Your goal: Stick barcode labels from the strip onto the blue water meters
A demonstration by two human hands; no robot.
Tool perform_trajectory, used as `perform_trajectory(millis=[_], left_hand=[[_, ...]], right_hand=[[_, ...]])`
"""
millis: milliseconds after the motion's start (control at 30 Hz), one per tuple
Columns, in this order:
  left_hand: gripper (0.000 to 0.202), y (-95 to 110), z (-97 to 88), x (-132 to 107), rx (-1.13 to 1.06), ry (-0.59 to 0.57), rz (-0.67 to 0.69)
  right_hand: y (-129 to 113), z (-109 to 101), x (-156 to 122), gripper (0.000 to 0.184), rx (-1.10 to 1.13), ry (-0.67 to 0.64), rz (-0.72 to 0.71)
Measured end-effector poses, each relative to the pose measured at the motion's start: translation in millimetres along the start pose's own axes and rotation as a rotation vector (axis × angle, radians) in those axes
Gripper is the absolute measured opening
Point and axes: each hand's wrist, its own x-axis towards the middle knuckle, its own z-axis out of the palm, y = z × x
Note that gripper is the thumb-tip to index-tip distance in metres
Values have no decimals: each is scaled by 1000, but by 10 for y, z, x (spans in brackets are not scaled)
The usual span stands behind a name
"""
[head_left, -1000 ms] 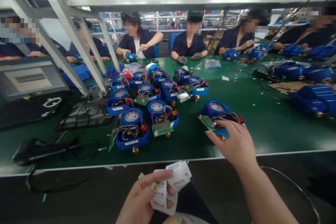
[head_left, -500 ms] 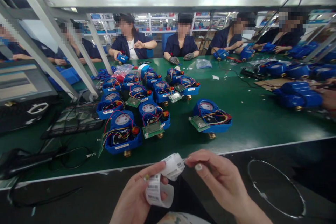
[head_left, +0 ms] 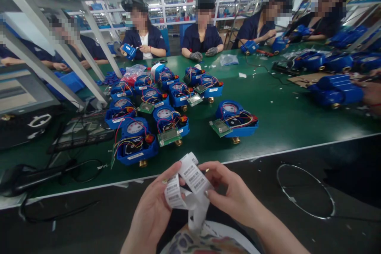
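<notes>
A curled white strip of barcode labels (head_left: 195,178) is held in front of the bench edge. My left hand (head_left: 153,206) is closed on it, thumb on top, with a loop of labels hanging over the fingers. My right hand (head_left: 235,194) pinches the strip's right edge between thumb and fingers. A loose tail of the strip dangles towards my lap. Beyond my hands stand blue water meters with open housings, exposed wires and green circuit boards: one at the left front (head_left: 137,143), one beside it (head_left: 171,125), one apart on the right (head_left: 236,121).
More open blue meters (head_left: 180,93) crowd behind on the green bench (head_left: 285,123). A laptop (head_left: 26,103) and a black handheld scanner (head_left: 32,178) lie at left. Slanted metal posts (head_left: 92,35) rise there. Several co-workers sit across the bench; another person's hand (head_left: 372,91) touches a blue meter at right.
The strip has opened out and shows more labels, with its tail now hanging down. My right hand has moved left and in against it. The view has tilted down slightly.
</notes>
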Motion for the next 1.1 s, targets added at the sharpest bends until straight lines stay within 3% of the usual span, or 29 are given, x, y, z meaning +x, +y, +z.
perform_trajectory(millis=[333,733,1100], left_hand=[[40,15,-4,2,-1,16,12],[41,10,51,-1,38,72,43],[43,-40,-9,12,20,-2,47]], right_hand=[[71,-105,-88,43,97,-5,87],[83,-193,-175,42,140,-21,90],[126,-237,-188,40,76,-17,154]])
